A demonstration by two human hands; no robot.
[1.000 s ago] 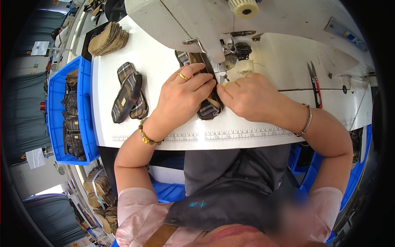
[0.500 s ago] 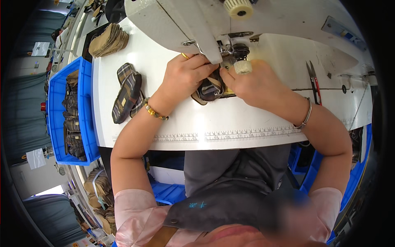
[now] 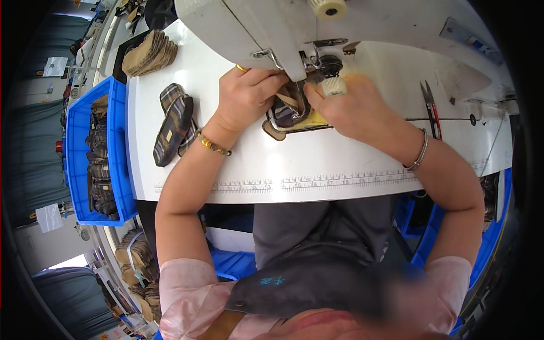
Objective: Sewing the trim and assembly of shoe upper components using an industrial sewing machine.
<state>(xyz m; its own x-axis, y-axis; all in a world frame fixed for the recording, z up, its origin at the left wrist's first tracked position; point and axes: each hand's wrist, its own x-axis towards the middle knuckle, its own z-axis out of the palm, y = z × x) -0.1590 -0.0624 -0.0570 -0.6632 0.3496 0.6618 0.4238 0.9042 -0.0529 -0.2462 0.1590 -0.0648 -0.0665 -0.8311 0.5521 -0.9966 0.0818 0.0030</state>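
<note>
A dark plaid slipper [image 3: 285, 115] with a beige edge lies under the head of the white sewing machine [image 3: 249, 28]. My left hand [image 3: 245, 97] pinches its left side close beside the needle area. My right hand [image 3: 354, 107] has its fingers closed at the slipper's right side, next to a cream knob [image 3: 334, 86] on the machine. The exact grip of the right fingertips is partly hidden by that knob. A beige strip and a curved, toothed metallic edge show between my hands. Yellow material [image 3: 315, 120] shows below the right fingers.
Two plaid slippers [image 3: 174, 129] lie crossed on the white table, left of my left forearm. Behind them stands a stack of beige soles [image 3: 149, 55]. Red-handled scissors [image 3: 434, 116] rest at the right. A blue crate [image 3: 116, 158] of plaid pieces stands off the left edge; a ruler strip [image 3: 340, 180] runs along the front.
My left hand has shifted slightly left and away from me, my right hand slightly right. The slipper has turned or opened under the machine, so its beige strip and the yellow material show more.
</note>
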